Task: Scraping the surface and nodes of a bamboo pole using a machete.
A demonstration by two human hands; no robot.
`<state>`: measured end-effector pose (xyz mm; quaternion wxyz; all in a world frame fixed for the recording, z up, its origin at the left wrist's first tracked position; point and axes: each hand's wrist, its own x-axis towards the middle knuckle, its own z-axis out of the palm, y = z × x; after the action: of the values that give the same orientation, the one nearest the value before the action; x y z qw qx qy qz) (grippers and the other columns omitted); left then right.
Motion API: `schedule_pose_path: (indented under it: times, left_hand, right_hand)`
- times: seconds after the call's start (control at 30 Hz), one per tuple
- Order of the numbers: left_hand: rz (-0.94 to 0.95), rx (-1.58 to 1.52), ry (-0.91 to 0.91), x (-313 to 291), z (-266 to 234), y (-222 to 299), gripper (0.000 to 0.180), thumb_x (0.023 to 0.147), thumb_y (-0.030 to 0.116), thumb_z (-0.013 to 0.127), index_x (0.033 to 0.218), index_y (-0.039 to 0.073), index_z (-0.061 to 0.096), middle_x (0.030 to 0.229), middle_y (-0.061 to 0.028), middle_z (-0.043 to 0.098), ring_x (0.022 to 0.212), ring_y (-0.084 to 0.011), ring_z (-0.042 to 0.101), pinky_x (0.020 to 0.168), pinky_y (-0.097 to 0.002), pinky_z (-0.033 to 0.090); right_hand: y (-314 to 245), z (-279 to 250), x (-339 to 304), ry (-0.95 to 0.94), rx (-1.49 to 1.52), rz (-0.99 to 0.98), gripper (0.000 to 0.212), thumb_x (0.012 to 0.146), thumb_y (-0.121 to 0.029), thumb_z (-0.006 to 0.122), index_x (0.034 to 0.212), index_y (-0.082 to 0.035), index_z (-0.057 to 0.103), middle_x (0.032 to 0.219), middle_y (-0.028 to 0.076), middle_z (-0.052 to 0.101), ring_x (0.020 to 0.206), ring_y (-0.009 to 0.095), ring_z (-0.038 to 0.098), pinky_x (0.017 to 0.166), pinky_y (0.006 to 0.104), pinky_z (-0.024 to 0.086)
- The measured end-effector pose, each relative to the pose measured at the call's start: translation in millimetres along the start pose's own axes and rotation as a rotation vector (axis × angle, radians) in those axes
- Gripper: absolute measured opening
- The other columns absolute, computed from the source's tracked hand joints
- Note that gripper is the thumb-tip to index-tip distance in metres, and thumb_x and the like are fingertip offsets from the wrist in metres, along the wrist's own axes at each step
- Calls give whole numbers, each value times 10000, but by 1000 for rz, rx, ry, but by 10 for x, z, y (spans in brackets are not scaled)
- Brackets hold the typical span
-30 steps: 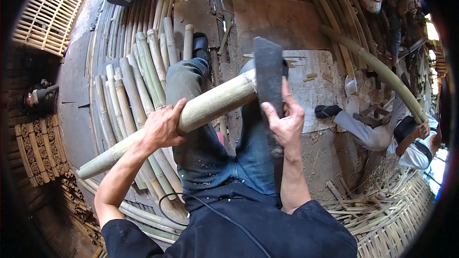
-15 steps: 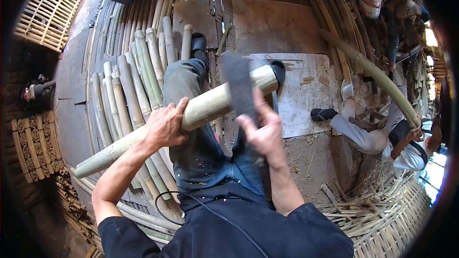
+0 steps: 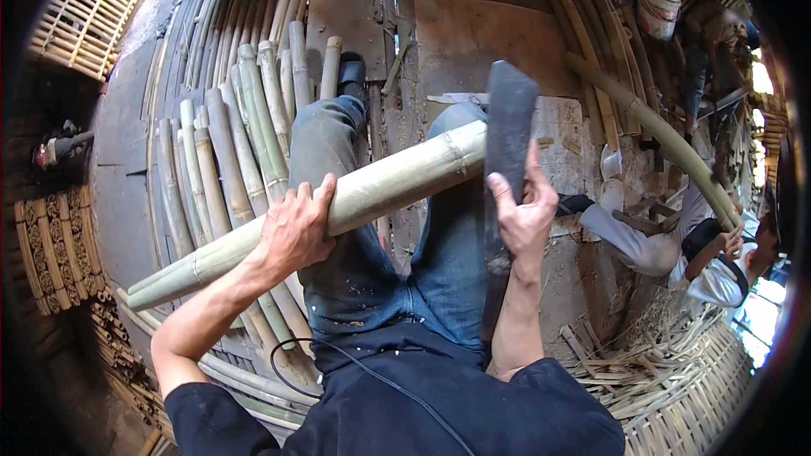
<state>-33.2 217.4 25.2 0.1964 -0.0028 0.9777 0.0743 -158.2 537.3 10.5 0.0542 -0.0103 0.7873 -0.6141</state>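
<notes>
Across my thighs a thick bamboo pole lies at a slant, its far right end higher than its left end. My left hand is wrapped over its middle, with the thumb along the top side. In my right hand is a broad dark machete, held upright with its wide blade at the pole's right end. The lower part of the machete runs down beside my right forearm. Whether the blade touches the bamboo end or stands just in front of it, I cannot tell.
Several cut bamboo poles lie side by side on my left. Bundled sticks are stacked at the far left. On the right, a co-worker holds a long curved bamboo pole. A woven basket and bamboo scraps lie at the lower right.
My right hand and the machete have moved right, from over the pole to its right end. The blade is sharper in view now. My left hand still grips the pole.
</notes>
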Motion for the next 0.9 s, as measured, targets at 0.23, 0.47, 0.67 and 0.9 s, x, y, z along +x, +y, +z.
schedule_pose_path:
  times: [0.23, 0.47, 0.67, 0.9]
  left_hand:
    - [-11, 10, -6, 65, -43, 56, 1043, 693, 230, 945, 1573, 62, 411, 1113, -228, 658, 1016, -420, 708, 901, -515, 583]
    - [-8, 0, 36, 64, 52, 124, 1080, 660, 210, 952, 1583, 42, 417, 1150, -233, 643, 1031, -439, 691, 900, -510, 580]
    - [-1, 23, 50, 59, 11, 99, 1088, 659, 215, 955, 1586, 37, 413, 1157, -235, 643, 1030, -437, 691, 909, -510, 576]
    - [31, 26, 67, 29, 44, 108, 989, 705, 224, 911, 1552, 52, 431, 1088, -235, 656, 968, -422, 707, 859, -505, 591]
  right_hand:
    - [-12, 499, -363, -230, 113, 40, 750, 912, 3, 768, 1617, -23, 514, 1468, 286, 676, 1250, 263, 714, 1093, 341, 546]
    - [-27, 188, -80, 32, -160, -91, 810, 953, 32, 744, 1679, 21, 386, 1292, 208, 773, 1074, 249, 763, 982, 340, 603]
    - [-8, 6, 89, 76, -66, -150, 778, 962, 22, 741, 1662, 39, 402, 1278, 223, 775, 1085, 237, 759, 980, 338, 605]
    - [-64, 272, -334, -213, 5, -39, 781, 925, 13, 760, 1649, -52, 474, 1375, 263, 737, 1156, 276, 764, 1061, 359, 583]
